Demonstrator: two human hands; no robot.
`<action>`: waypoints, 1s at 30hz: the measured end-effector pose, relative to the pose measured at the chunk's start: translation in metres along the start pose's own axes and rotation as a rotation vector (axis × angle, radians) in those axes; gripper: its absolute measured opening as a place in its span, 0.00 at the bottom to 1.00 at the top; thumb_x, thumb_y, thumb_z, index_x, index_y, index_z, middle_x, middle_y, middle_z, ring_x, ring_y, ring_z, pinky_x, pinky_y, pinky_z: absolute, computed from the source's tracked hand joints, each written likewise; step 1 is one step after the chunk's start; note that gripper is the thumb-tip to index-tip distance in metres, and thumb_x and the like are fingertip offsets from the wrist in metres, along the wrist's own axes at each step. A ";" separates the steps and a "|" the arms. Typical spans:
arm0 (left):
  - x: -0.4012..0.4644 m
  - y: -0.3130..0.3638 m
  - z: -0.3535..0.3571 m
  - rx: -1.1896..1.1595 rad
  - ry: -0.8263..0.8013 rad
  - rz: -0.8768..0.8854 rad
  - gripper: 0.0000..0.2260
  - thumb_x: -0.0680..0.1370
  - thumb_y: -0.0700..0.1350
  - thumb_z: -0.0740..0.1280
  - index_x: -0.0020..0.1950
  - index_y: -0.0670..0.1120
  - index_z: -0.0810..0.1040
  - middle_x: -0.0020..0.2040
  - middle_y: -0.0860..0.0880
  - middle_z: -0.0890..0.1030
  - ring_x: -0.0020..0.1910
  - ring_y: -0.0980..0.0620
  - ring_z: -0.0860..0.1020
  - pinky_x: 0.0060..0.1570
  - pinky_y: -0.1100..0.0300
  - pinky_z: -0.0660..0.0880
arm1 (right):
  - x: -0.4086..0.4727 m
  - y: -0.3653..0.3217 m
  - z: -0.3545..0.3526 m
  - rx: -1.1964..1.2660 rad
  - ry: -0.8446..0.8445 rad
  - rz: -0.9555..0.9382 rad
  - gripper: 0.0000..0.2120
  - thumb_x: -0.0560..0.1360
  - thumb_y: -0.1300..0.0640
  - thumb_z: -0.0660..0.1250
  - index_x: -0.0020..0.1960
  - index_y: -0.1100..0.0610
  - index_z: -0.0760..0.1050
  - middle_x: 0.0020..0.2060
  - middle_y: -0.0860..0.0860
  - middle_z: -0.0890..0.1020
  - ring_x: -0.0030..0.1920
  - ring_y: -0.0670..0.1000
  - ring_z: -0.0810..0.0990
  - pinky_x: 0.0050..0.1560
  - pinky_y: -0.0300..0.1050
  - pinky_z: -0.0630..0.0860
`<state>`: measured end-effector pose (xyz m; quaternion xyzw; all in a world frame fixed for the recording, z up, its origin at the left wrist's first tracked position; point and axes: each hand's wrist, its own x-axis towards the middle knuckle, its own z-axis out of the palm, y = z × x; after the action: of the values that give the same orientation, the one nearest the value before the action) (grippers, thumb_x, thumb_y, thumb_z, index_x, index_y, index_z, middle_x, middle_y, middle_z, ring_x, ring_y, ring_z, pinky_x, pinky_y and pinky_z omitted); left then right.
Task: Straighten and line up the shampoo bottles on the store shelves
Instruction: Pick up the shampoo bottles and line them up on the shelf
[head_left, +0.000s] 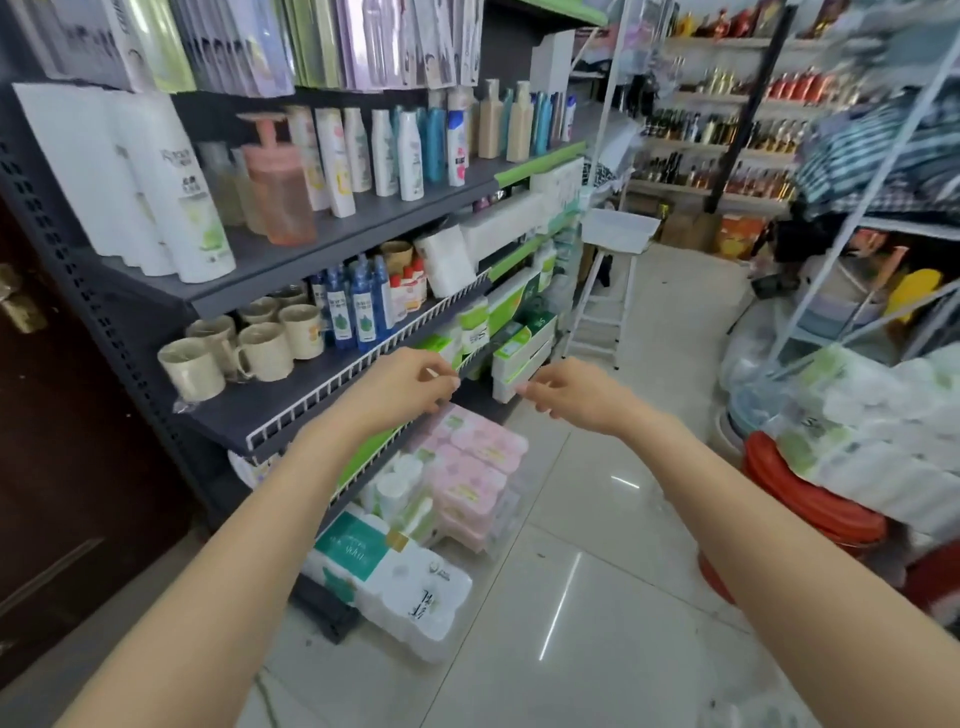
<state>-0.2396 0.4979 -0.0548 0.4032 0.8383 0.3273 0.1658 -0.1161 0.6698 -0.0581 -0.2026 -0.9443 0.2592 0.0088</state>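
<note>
My left hand (402, 387) and right hand (569, 392) hovered loosely curled, holding nothing, beneath the shelf of shampoo bottles (410, 153).

Two bare forearms, no sleeves — hands (410, 387) without rings or gloves

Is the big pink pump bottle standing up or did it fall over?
Standing up. The pink pump bottle sits on its base on the shelf, with its pump pointing up.

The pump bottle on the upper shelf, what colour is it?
Pink pump bottle, seen in the head view.
</note>
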 end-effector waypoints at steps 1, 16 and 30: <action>0.018 0.004 0.004 -0.012 0.002 0.007 0.06 0.78 0.47 0.62 0.50 0.51 0.78 0.47 0.50 0.83 0.42 0.55 0.82 0.47 0.59 0.74 | 0.013 0.012 -0.007 0.000 0.004 0.003 0.22 0.80 0.47 0.58 0.55 0.65 0.78 0.48 0.59 0.83 0.49 0.58 0.81 0.50 0.50 0.76; 0.355 0.044 0.028 0.008 -0.012 0.127 0.04 0.77 0.47 0.63 0.49 0.51 0.77 0.46 0.48 0.83 0.42 0.53 0.81 0.48 0.58 0.75 | 0.266 0.164 -0.127 -0.013 0.103 0.040 0.18 0.80 0.46 0.58 0.56 0.59 0.78 0.50 0.54 0.81 0.46 0.49 0.75 0.48 0.42 0.70; 0.653 0.099 0.080 0.060 -0.052 0.086 0.05 0.77 0.50 0.64 0.50 0.51 0.77 0.48 0.48 0.82 0.45 0.52 0.81 0.45 0.58 0.74 | 0.481 0.346 -0.241 0.061 0.099 0.066 0.19 0.78 0.43 0.59 0.57 0.55 0.78 0.42 0.52 0.82 0.40 0.48 0.79 0.39 0.39 0.71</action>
<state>-0.5445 1.0891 -0.0548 0.4519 0.8251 0.2983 0.1613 -0.3973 1.2439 -0.0621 -0.2460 -0.9272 0.2775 0.0532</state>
